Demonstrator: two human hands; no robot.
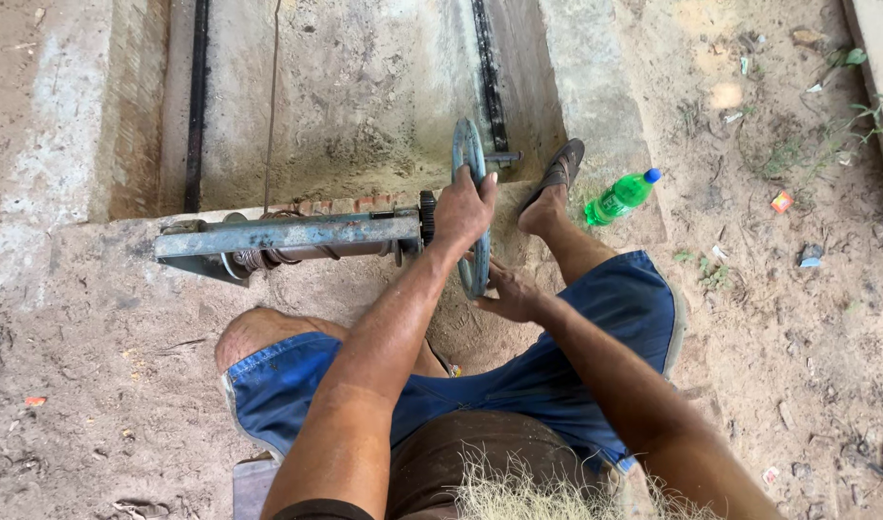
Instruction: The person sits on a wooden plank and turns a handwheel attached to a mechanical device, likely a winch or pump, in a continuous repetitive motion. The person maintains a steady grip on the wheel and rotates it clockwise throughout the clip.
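My right hand (509,294) curls round the lower rim of the grey-blue metal wheel (468,159), which stands on edge between my knees; my left hand (463,207) is closed over its upper rim, arm stretched straight out; the wheel sits at the end of a worn blue steel winch frame (287,234) beside a small gear (427,217); beyond my sandalled foot (554,188) a green plastic bottle (620,195) with a blue cap lies tilted on the sandy ground (798,318).

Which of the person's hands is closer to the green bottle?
Right. The right hand grips the lower rim of the wheel, below-left of the green bottle. The left hand holds the wheel's top, farther left.
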